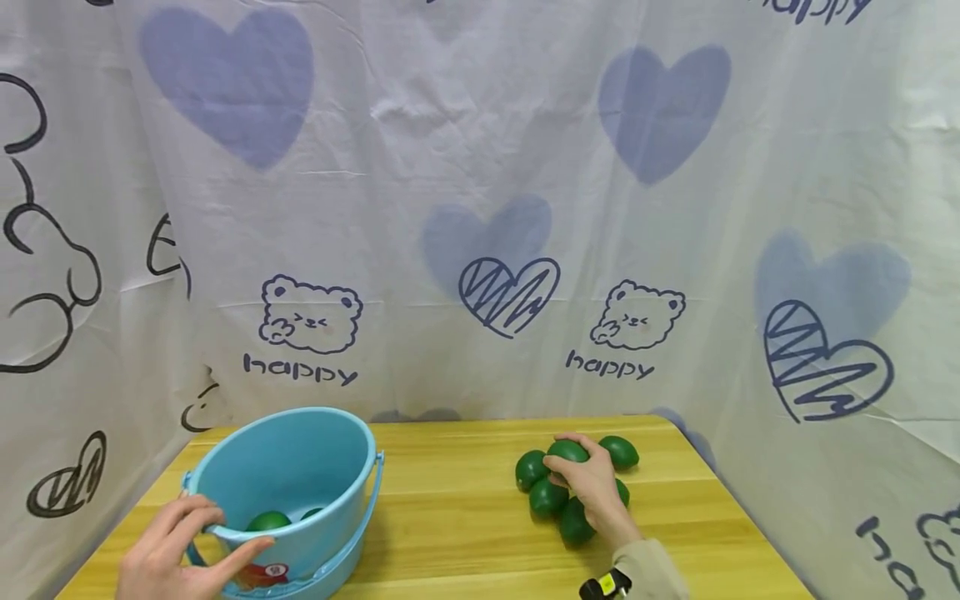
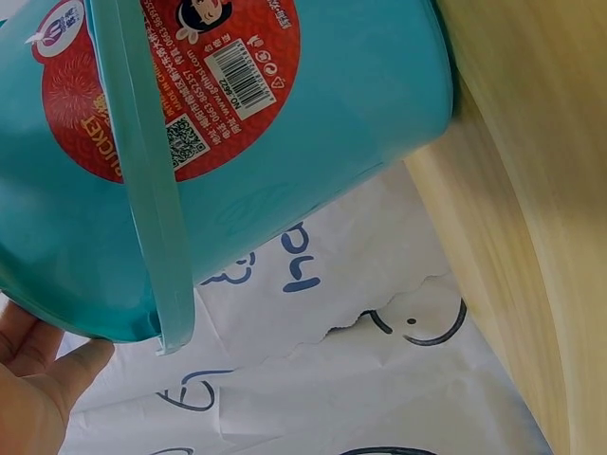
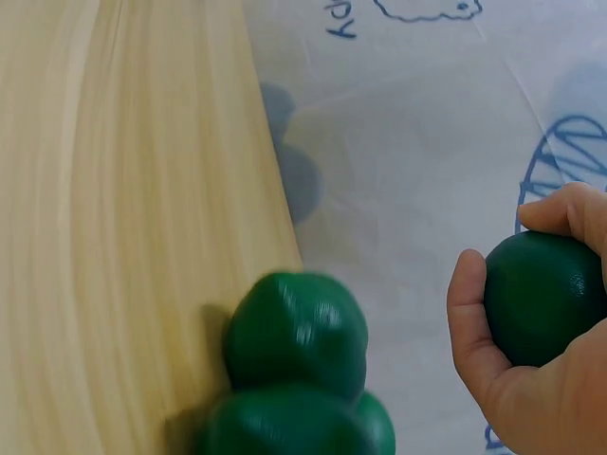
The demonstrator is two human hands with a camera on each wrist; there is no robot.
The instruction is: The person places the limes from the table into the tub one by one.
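My left hand (image 1: 167, 552) grips the near left rim of a light blue bucket (image 1: 292, 458), thumb outside along the wall. In the left wrist view the bucket (image 2: 370, 95) shows a red label and its handle hanging down the side. Two green limes are partly visible inside, the clearer one a lime (image 1: 268, 521) near the front wall. On the right, my right hand (image 1: 592, 483) holds a dark green lime (image 1: 567, 451) between thumb and fingers. The right wrist view shows this lime (image 3: 545, 299) above the table's surface. Several other limes (image 1: 548, 497) lie clustered around and beneath that hand.
The wooden table (image 1: 442, 500) stretches between bucket and limes. A white cloth (image 1: 465, 150) printed with hearts and bears hangs behind and along both sides. One lime (image 1: 618, 452) lies at the far right of the group. A dark band (image 1: 606, 585) is on the right wrist.
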